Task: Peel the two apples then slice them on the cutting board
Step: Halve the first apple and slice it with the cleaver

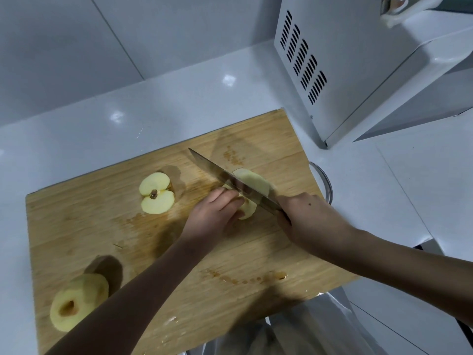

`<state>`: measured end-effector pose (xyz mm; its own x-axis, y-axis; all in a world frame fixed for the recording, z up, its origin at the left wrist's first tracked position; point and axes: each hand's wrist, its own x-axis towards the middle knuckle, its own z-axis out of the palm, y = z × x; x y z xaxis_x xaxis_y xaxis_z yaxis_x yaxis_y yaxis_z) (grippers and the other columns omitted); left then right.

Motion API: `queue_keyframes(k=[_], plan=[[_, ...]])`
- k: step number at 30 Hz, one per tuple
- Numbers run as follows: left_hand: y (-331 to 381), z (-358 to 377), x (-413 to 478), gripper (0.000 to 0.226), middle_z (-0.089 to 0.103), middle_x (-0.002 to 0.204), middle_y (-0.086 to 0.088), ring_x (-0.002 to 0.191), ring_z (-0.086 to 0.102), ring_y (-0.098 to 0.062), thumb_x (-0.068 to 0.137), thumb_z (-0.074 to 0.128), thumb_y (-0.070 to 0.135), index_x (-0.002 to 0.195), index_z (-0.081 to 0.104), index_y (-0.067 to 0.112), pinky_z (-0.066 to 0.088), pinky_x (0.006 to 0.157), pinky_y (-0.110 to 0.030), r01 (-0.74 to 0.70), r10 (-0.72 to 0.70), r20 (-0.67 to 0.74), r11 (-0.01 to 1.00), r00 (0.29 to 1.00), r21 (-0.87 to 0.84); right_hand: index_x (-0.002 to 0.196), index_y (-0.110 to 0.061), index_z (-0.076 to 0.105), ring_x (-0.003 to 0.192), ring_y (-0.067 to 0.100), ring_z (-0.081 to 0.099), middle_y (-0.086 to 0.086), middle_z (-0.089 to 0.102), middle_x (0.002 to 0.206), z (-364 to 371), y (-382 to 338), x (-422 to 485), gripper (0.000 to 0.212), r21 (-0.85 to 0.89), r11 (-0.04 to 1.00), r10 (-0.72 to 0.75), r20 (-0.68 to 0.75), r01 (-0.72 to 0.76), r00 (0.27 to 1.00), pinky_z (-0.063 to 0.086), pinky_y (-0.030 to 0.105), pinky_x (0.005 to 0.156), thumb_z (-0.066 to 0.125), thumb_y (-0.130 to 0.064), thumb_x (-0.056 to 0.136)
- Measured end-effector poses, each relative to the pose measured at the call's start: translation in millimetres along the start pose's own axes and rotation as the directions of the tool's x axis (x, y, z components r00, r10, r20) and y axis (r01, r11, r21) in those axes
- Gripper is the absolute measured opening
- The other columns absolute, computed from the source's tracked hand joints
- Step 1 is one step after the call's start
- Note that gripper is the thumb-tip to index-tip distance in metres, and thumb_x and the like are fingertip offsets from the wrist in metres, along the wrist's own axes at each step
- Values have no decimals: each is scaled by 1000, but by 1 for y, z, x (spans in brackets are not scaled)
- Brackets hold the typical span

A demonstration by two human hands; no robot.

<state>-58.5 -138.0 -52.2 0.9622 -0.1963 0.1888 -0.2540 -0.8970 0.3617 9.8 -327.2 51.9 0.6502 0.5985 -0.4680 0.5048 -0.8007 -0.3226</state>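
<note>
Peeling done: left hand [217,213] pinches one half [252,183], right hand [307,219] grips the knife [220,172] slicing it; other half [157,193] and whole apple [76,301] at 8 o'clock wait.

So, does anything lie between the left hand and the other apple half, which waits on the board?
Nothing visible does. Only bare cutting board lies between the left hand and the apple half. The knife is on the hand's far side.

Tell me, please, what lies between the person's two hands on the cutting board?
In the head view, the peeled apple piece and the knife lie between the left hand and the right hand.
</note>
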Motion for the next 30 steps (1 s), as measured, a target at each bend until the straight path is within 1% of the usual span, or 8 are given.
queue_keyframes(k=[4, 7, 10, 15, 21, 26, 28, 30], plan=[[0, 1, -1, 32, 68, 105, -6, 100, 49, -18, 87, 49, 30, 100, 71, 11, 55, 70, -33, 0, 0, 4, 1000, 1000, -4, 112, -12, 52, 75, 21, 45, 7, 57, 94, 18, -5, 20, 21, -3, 1000, 27, 43, -27, 999, 34, 29, 64, 39, -20, 98], [0, 1, -2, 33, 68, 104, -6, 100, 50, -19, 86, 48, 32, 99, 71, 12, 56, 69, -33, 21, -21, 2, 1000, 1000, 15, 112, -13, 51, 76, 20, 46, 1, 48, 84, 32, -1, 30, 18, 38, 998, 54, 37, -56, 998, 33, 29, 65, 43, -18, 97], [1, -1, -2, 33, 68, 104, -6, 100, 48, -18, 86, 48, 31, 99, 71, 11, 54, 66, -31, 19, -19, 9, 1000, 1000, 14, 110, -13, 55, 74, 21, 51, 1, 49, 81, 26, 5, 23, 20, 137, 987, 80, 7, -80, 997, 36, 29, 64, 41, -21, 98], [-1, -1, -2, 33, 68, 105, -5, 99, 52, -20, 85, 48, 31, 100, 70, 12, 54, 65, -31, 18, -19, 10, 1000, 1000, 25, 107, -16, 53, 58, 10, 40, -8, 37, 64, 12, 4, -2, 20, 55, 999, 6, -36, -4, 999, 26, 21, 48, 36, -24, 99], [0, -1, 1, 30, 67, 104, -5, 97, 49, -18, 84, 51, 30, 97, 70, 11, 54, 63, -30, 4, -4, -3, 1000, 1000, -17, 104, -15, 52, 69, 18, 42, -7, 33, 66, 0, -2, -5, 19, -24, 1000, -1, -3, 1, 1000, 28, 26, 56, 35, -22, 99], [-1, -1, -1, 30, 67, 104, -5, 97, 49, -17, 85, 50, 31, 97, 70, 12, 53, 65, -30, 7, -7, -2, 1000, 1000, -17, 111, -13, 52, 73, 19, 43, 4, 51, 85, 8, -7, 13, 20, -21, 999, 37, 57, -36, 998, 32, 25, 57, 37, -20, 99], [0, -1, -1, 32, 68, 104, -6, 97, 48, -17, 85, 49, 31, 97, 71, 11, 54, 65, -31, 11, -11, 5, 1000, 1000, -6, 114, -12, 51, 79, 21, 48, 8, 59, 99, 20, -7, 23, 20, 8, 999, 52, 80, -53, 995, 36, 26, 65, 41, -17, 97], [0, -1, -1, 32, 68, 104, -7, 98, 48, -17, 85, 49, 30, 98, 71, 10, 53, 66, -31, 19, -19, 7, 1000, 1000, 6, 116, -11, 51, 86, 23, 54, 9, 60, 101, 29, -5, 28, 22, 30, 997, 65, 73, -67, 995, 37, 27, 68, 42, -15, 96]])
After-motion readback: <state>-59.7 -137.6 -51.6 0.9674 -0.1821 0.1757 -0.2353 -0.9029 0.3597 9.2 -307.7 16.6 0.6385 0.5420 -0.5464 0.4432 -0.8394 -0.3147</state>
